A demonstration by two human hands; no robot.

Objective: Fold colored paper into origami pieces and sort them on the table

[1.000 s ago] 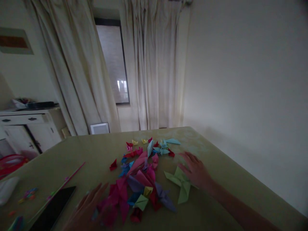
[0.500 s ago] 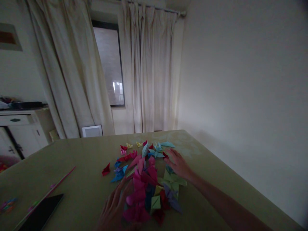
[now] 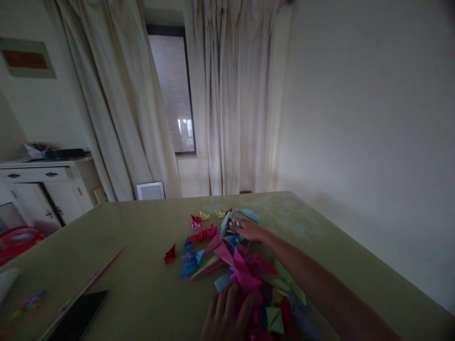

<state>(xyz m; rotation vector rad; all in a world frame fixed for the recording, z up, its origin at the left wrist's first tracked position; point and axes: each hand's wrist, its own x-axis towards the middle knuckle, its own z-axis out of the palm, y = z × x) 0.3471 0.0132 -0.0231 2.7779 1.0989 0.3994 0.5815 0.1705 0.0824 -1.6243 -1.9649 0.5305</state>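
Folded paper pieces in many colours lie heaped on the table. My left hand (image 3: 227, 312) is at the near left side of the heap, fingers spread, against the pink folded paper (image 3: 243, 272). Farther off, my right hand (image 3: 250, 229) reaches over the far part of the heap with fingers stretched out, at the light blue folded papers (image 3: 232, 239). Its fingertips partly cover them, so I cannot tell how firmly they touch. A pale green square fold (image 3: 275, 320) and a purple piece (image 3: 302, 315) lie under my right forearm's near side.
Smaller folds sit left of the heap, among them a red one (image 3: 170, 254) and a yellow one (image 3: 204, 216). A black phone-like slab (image 3: 80, 315) and a long pink-and-green stick (image 3: 103, 272) lie at left. The table (image 3: 142, 227) meets a wall at right.
My left hand has moved right along the heap, pushing the pink papers rightward. My right hand has shifted a little left over the blue papers. The view has turned slightly left.
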